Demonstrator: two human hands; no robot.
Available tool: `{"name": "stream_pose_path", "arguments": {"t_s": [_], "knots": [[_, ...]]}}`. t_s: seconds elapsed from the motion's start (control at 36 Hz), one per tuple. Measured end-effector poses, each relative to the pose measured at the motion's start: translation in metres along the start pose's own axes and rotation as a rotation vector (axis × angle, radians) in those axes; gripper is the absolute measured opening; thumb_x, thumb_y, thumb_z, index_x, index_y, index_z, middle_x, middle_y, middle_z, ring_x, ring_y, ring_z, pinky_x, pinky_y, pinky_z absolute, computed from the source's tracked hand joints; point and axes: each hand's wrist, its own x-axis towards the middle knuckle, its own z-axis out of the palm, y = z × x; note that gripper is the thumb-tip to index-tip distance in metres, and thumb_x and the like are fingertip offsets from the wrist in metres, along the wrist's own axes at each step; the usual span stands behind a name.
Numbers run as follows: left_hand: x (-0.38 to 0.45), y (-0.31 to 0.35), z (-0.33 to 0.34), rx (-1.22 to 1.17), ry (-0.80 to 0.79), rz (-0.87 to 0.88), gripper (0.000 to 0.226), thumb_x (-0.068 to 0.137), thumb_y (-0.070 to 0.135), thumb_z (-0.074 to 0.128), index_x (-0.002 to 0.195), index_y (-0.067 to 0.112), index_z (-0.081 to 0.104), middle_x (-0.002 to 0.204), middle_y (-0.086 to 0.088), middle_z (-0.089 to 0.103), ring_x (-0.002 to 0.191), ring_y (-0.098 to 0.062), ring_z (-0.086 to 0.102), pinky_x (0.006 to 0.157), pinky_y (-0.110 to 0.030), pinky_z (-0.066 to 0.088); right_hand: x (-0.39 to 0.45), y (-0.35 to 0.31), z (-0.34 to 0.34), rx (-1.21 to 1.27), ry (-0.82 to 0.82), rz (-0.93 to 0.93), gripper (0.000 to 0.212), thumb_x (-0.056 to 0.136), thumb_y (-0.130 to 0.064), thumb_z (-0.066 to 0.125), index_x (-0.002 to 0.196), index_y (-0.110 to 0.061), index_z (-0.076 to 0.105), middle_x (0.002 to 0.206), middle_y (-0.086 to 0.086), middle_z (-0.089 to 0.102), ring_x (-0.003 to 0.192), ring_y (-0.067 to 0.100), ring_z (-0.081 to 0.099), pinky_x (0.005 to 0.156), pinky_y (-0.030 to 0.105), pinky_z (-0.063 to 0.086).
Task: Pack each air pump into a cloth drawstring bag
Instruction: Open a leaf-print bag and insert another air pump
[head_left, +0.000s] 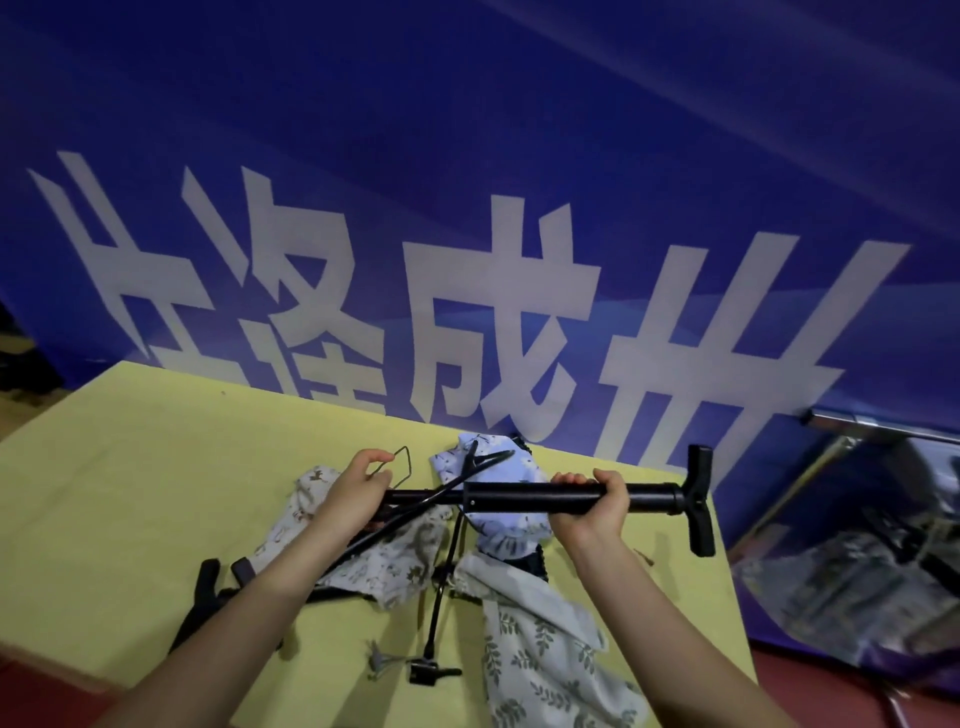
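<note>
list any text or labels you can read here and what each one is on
"成" stands in large white strokes on the blue banner behind the yellow table.
The three other large white characters on the banner are cut off by the table edge or distorted, so they cannot be read with certainty.
No readable label shows on the black air pump or the cloth bags.

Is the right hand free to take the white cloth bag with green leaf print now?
Probably not: the right hand grips the black air pump. The white leaf-print cloth bag lies uncovered below it.
</note>
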Motion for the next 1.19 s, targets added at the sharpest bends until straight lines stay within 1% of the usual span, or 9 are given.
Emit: {"name": "stream_pose_path", "arguments": {"t_s": [0.11,0.19,0.31,0.47,0.67,0.75,0.86,1.0,1.19], "knots": [[-0.007,0.002,0.009,0.276,-0.013,0.075,0.034,0.095,0.047,0.048,0.122,0.027,0.053,0.121,-0.001,0.048,0.099,-0.018,0.055,0.087,-0.032,0.043,-0.001,-0.004,0.003,-0.055,0.025,0.014,0.022,0.085,-0.011,0.050,0.067,-0.015,0.039,0.054,0.000,0.040,0.051,0.015,0.040,0.062,0.024,0.044],[-0.021,0.003,0.013,0.339,-0.035,0.284,0.033,0.092,0.050,0.054,0.119,0.032,0.057,0.120,0.011,0.041,0.103,-0.007,0.049,0.088,-0.025,0.038,0.000,-0.010,0.010,-0.077,0.035,-0.007,0.024,0.088,-0.011,0.052,0.068,-0.015,0.039,0.059,0.000,0.039,0.054,0.014,0.039,0.061,0.024,0.042],[-0.032,0.004,0.013,0.375,-0.234,0.455,0.017,0.088,0.041,0.065,0.104,0.040,0.063,0.103,0.023,0.062,0.092,0.008,0.058,0.077,-0.015,0.042,0.003,-0.022,0.019,-0.101,0.046,-0.038,0.026,0.088,-0.015,0.058,0.070,-0.014,0.040,0.058,-0.001,0.042,0.053,0.014,0.042,0.061,0.023,0.044],[-0.032,0.002,0.011,0.136,-0.388,0.310,0.012,0.092,0.025,0.063,0.099,0.030,0.071,0.089,0.007,0.074,0.077,-0.006,0.067,0.068,-0.022,0.050,0.003,-0.029,0.034,-0.233,-0.056,-0.076,0.024,0.087,-0.014,0.061,0.072,-0.013,0.043,0.056,0.000,0.044,0.053,0.015,0.046,0.065,0.026,0.046],[-0.027,0.009,0.004,-0.186,-0.596,0.004,0.043,0.074,0.048,0.073,0.095,0.011,0.077,0.100,-0.017,0.073,0.075,-0.025,0.066,0.063,-0.028,0.053,-0.008,-0.030,0.060,-0.297,-0.178,-0.094,0.027,0.088,-0.010,0.060,0.065,-0.013,0.046,0.053,0.001,0.042,0.053,0.016,0.041,0.063,0.025,0.045],[-0.023,0.012,0.004,0.043,-0.514,0.087,0.038,0.087,0.051,0.060,0.089,0.017,0.079,0.091,-0.006,0.076,0.074,-0.019,0.068,0.069,-0.030,0.050,-0.008,-0.032,0.068,-0.317,-0.172,-0.092,0.027,0.088,-0.011,0.061,0.065,-0.013,0.048,0.053,0.001,0.044,0.052,0.015,0.044,0.063,0.025,0.046],[-0.010,0.012,0.010,0.488,-0.142,0.294,0.052,0.088,0.062,0.051,0.072,0.016,0.069,0.066,-0.005,0.066,0.061,-0.018,0.062,0.056,-0.027,0.038,-0.006,-0.033,0.070,-0.300,-0.133,-0.093,0.025,0.087,-0.015,0.065,0.067,-0.013,0.050,0.056,0.001,0.046,0.054,0.014,0.046,0.064,0.025,0.048],[-0.010,0.017,0.012,0.089,-0.103,0.250,0.030,0.082,0.036,0.073,0.068,0.011,0.067,0.053,0.006,0.057,0.051,-0.002,0.051,0.053,-0.018,0.036,-0.003,-0.033,0.067,-0.261,-0.115,-0.086,0.029,0.089,-0.017,0.064,0.067,-0.014,0.045,0.058,0.002,0.045,0.056,0.015,0.047,0.065,0.026,0.047],[-0.013,0.020,0.022,-0.075,-0.153,0.243,0.019,0.084,0.026,0.073,0.066,0.020,0.069,0.072,-0.007,0.068,0.067,-0.014,0.061,0.065,-0.027,0.043,-0.011,-0.026,0.055,-0.267,-0.151,-0.133,0.026,0.090,-0.013,0.060,0.069,-0.013,0.044,0.057,0.002,0.045,0.057,0.017,0.046,0.072,0.028,0.048]]}}
